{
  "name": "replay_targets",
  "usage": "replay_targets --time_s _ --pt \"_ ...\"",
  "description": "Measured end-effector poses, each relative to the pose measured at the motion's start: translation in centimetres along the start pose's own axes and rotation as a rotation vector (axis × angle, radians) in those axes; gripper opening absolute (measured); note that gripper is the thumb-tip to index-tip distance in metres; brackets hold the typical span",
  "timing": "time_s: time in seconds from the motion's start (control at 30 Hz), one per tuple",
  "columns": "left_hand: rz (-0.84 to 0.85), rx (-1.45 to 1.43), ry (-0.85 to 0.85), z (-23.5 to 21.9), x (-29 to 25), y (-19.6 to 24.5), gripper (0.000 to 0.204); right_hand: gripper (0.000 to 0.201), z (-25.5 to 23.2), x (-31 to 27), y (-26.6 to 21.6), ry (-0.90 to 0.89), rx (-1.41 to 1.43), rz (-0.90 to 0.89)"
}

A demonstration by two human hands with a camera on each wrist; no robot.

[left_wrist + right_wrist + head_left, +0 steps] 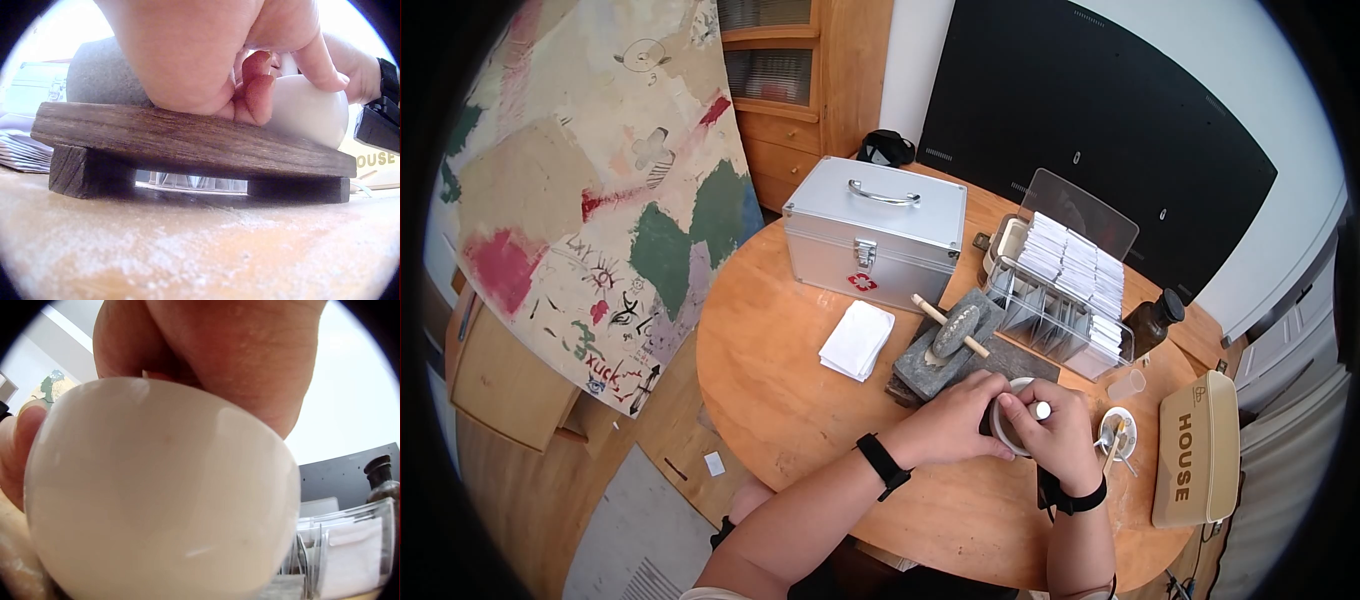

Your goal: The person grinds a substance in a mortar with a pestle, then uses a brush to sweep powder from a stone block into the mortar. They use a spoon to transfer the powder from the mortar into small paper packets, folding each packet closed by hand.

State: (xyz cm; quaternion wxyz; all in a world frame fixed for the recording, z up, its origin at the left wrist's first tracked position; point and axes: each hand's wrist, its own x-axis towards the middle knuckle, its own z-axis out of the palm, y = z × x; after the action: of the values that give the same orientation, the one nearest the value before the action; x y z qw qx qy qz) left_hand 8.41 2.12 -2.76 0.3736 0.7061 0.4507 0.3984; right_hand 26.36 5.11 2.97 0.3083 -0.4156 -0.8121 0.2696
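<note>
A white mortar [1009,447] stands on a low dark wooden stand [187,145], with a pestle [1040,410] rising from it, its pale end showing. My left hand [953,418] holds the mortar at its side; in the left wrist view a fingertip lies on its smooth outer wall. Inside the rim, my right hand [1057,428] grips the pestle, the curled fingers lying over the opening. The right wrist view is filled by the mortar's outer wall [162,487], which hides the pestle and the mortar's contents. Just beyond the left hand sits a grey grinding stone [956,330] with wooden handles.
The grinding stone rests on a stone slab [920,372]. White papers [857,340] lie left of it, before a silver case [875,230]. A clear box [1065,290] of packets stands behind. Rightward are a small dish [1129,424] with spoons, a plastic cup [1127,386] and a HOUSE box [1197,450].
</note>
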Motion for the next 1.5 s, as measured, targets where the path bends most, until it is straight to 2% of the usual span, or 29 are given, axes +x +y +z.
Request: replay_targets --time_s 1.5 --pt "0.029 0.014 0.025 0.22 -0.03 -0.35 0.064 0.022 0.17 -0.03 -0.01 -0.024 -0.031 -0.024"
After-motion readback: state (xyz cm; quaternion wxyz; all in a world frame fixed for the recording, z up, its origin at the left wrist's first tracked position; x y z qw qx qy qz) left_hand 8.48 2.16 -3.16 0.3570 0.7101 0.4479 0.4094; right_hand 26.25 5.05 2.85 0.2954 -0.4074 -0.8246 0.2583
